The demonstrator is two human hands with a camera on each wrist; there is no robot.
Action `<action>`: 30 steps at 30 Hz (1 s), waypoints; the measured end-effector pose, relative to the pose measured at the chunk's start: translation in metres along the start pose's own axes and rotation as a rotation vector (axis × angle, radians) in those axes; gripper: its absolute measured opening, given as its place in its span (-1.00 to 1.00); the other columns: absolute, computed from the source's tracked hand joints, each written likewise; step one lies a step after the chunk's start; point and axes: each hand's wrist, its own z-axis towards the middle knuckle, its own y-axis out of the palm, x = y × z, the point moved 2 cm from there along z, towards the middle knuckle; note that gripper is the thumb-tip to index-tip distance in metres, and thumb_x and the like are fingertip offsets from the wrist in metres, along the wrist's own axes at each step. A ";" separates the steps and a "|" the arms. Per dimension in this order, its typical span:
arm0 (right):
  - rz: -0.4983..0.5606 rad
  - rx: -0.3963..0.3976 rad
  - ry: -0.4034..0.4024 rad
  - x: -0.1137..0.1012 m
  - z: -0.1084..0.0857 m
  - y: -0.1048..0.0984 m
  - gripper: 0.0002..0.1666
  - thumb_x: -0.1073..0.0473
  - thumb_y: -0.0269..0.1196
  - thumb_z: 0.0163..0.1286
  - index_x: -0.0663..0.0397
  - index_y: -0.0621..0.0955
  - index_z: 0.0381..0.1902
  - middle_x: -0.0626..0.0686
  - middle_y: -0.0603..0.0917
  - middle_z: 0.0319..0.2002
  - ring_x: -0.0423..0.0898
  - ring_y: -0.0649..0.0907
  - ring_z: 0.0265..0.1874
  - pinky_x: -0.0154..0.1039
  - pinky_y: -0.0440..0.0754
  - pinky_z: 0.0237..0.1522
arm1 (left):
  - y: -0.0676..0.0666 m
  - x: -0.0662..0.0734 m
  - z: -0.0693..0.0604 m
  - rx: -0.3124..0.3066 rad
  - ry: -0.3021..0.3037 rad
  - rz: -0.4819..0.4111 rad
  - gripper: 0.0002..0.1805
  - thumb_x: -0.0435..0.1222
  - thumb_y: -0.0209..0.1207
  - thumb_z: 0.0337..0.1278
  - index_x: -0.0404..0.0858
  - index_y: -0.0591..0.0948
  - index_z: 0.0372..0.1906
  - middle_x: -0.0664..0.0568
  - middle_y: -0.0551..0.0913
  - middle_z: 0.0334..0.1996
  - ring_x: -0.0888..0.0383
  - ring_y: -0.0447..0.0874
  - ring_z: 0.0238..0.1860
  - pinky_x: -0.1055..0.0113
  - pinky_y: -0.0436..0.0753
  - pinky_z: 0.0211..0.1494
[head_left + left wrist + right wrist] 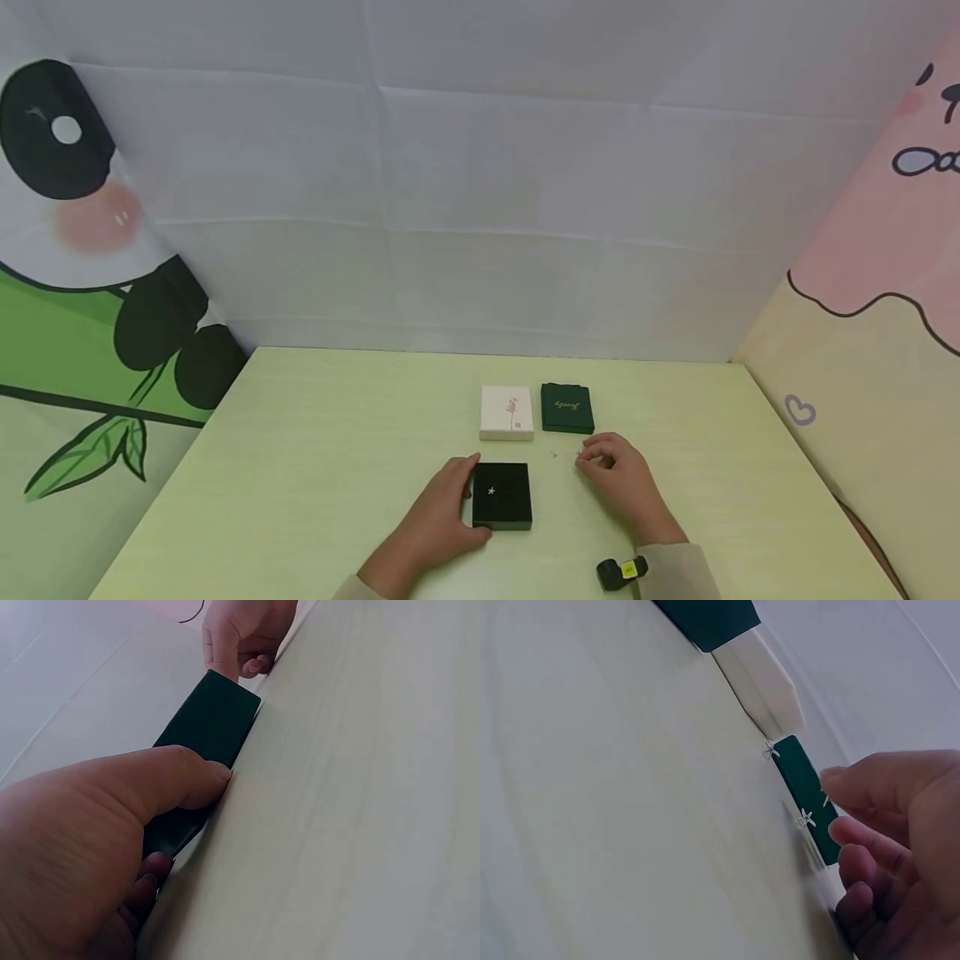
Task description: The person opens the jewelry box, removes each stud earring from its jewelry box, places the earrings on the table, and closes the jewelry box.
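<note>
My left hand (445,510) grips a dark green box (510,526) by its left side, thumb at the front corner. A small silver star-shaped stud (491,491) lies on the box's black top. Right of the box, my right hand (619,481) is low over the table with fingers curled. In the right wrist view, a small star-shaped stud (826,799) shows at the thumb tip, partly hidden by the fingers. Two more star-shaped pieces lie near them, one close to the fingers (805,818) and one farther off (770,751).
Behind the hands, a white box (506,413) with a pink flower print stands beside a dark green box (567,408) with gold lettering. A black strap device (622,572) with a yellow label is at the right wrist. White cloth (495,208) hangs behind the table.
</note>
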 end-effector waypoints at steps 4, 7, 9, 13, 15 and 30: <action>-0.027 0.003 0.009 -0.001 0.000 0.000 -0.90 0.22 0.43 0.32 -0.06 0.76 -0.41 -0.06 0.66 0.01 -0.11 0.56 -0.19 -0.16 0.52 -0.14 | 0.000 0.000 0.000 0.000 0.002 0.002 0.08 -0.17 0.52 -0.23 -0.35 0.30 0.51 0.17 0.45 0.03 0.24 0.44 -0.06 0.22 0.51 0.08; -0.050 0.010 0.012 -0.001 0.000 0.002 -0.91 0.22 0.42 0.32 -0.05 0.76 -0.40 -0.06 0.65 -0.01 -0.11 0.56 -0.21 -0.15 0.53 -0.16 | 0.000 0.000 0.001 0.000 0.001 0.005 0.09 -0.16 0.52 -0.23 -0.34 0.31 0.51 0.18 0.45 0.02 0.25 0.44 -0.07 0.22 0.51 0.08; -0.072 0.011 0.007 0.000 0.001 0.003 -0.90 0.22 0.41 0.32 -0.06 0.76 -0.41 -0.07 0.65 -0.02 -0.12 0.56 -0.23 -0.15 0.53 -0.17 | 0.000 0.000 0.001 -0.002 -0.003 0.006 0.09 -0.16 0.52 -0.23 -0.34 0.30 0.51 0.18 0.45 0.03 0.24 0.43 -0.06 0.22 0.51 0.08; -0.106 0.013 -0.005 0.000 0.001 0.006 -0.90 0.21 0.40 0.31 -0.07 0.76 -0.43 -0.08 0.65 -0.05 -0.13 0.55 -0.26 -0.14 0.53 -0.20 | 0.001 -0.001 0.000 -0.007 -0.015 0.010 0.09 -0.15 0.52 -0.22 -0.32 0.30 0.52 0.19 0.44 0.02 0.25 0.43 -0.06 0.22 0.50 0.08; -0.112 0.015 -0.006 -0.001 0.001 0.006 -0.90 0.21 0.40 0.30 -0.07 0.76 -0.43 -0.08 0.65 -0.05 -0.13 0.55 -0.27 -0.14 0.53 -0.20 | 0.001 -0.001 0.000 -0.005 -0.012 0.012 0.09 -0.14 0.52 -0.23 -0.31 0.30 0.52 0.19 0.44 0.02 0.25 0.43 -0.06 0.22 0.50 0.08; -0.160 0.023 -0.020 -0.002 0.003 0.010 -0.90 0.22 0.44 0.28 -0.07 0.76 -0.44 -0.08 0.64 -0.07 -0.13 0.53 -0.29 -0.14 0.53 -0.22 | 0.001 -0.002 0.001 0.000 -0.009 0.023 0.10 -0.14 0.52 -0.23 -0.32 0.30 0.52 0.21 0.44 -0.01 0.26 0.43 -0.08 0.23 0.50 0.06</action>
